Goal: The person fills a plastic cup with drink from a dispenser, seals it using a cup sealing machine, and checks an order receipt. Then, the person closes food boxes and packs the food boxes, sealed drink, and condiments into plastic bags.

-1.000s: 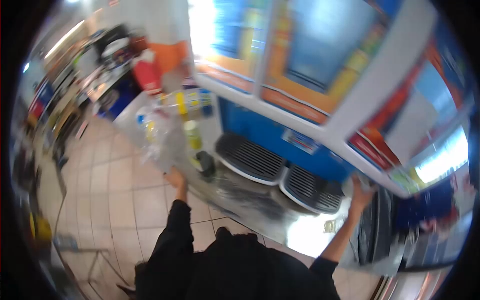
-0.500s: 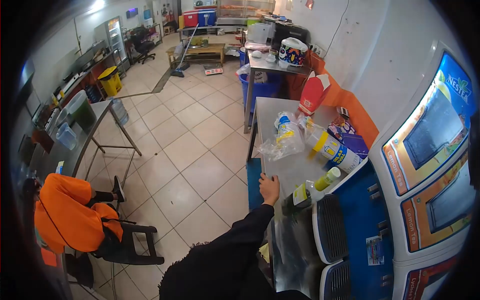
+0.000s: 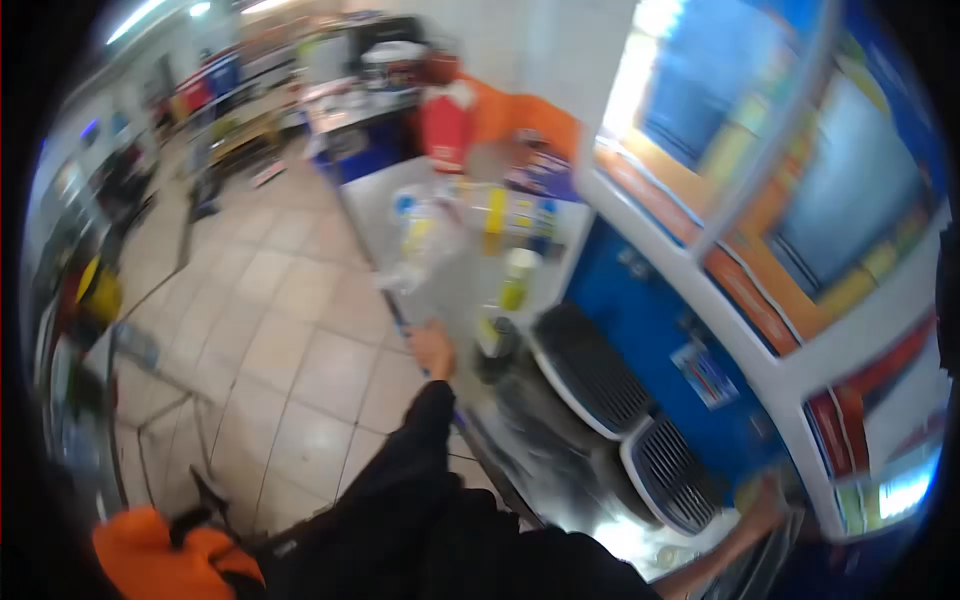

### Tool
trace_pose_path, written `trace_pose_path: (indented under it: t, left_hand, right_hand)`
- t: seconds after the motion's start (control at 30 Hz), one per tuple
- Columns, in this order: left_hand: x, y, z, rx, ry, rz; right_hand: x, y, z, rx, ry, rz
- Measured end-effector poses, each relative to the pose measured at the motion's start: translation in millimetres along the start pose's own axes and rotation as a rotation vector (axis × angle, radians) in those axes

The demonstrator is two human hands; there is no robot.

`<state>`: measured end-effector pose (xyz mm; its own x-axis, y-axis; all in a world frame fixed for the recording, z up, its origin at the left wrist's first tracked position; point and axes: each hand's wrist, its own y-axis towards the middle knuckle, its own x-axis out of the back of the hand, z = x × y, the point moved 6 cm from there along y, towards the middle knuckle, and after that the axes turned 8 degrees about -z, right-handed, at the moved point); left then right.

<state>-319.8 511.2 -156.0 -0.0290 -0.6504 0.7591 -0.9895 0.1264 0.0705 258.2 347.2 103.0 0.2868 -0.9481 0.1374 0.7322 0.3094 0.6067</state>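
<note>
My left hand (image 3: 433,350) rests at the edge of the metal table (image 3: 545,440), holding nothing that I can see; its fingers look apart, though blurred. Just right of it lies a dark bottle (image 3: 495,345) with a pale label and a yellow-green neck. Beyond that hand is a clear plastic bag (image 3: 425,250) with blue and yellow printed packaging. At the lower right, my right hand (image 3: 765,512) reaches beside the drink dispenser (image 3: 700,255), close to something yellowish and a dark grey object. Motion smears its fingers, so any hold cannot be made out.
Two drip trays (image 3: 590,370) jut from the dispenser over the table. A printed plastic sleeve (image 3: 510,215) and a red carton (image 3: 448,128) are at the table's far end. A person in orange (image 3: 165,555) is at lower left. Tiled floor (image 3: 300,400) runs alongside.
The view has swung right and down toward the dispenser. My right hand has come into view at the lower right. My left hand stays by the table edge near the bottle.
</note>
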Motion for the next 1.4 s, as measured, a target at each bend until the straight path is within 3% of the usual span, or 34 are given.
trace_pose_path:
  t: [0.07, 0.13, 0.17, 0.2, 0.53, 1.4]
  left_hand:
    - [-25, 11, 9, -0.129, -0.027, 0.001]
    - [3, 2, -5, 0.040, -0.081, 0.132]
    - [3, 5, -5, 0.053, -0.032, 0.087]
    - [6, 4, -7, 0.011, -0.042, 0.020]
    - [11, 4, -10, 0.031, -0.004, 0.105]
    - [10, 6, -8, 0.048, 0.010, 0.045]
  right_hand:
    - [12, -3, 1, -0.014, -0.001, -0.037]
    - [30, -6, 5, -0.017, -0.009, -0.090]
    - [29, -7, 8, -0.017, 0.006, -0.087]
    - [26, -9, 12, -0.019, 0.020, -0.084]
    - [19, -17, 34, -0.073, 0.115, -0.033]
    - [18, -15, 27, -0.181, 0.155, -0.065]
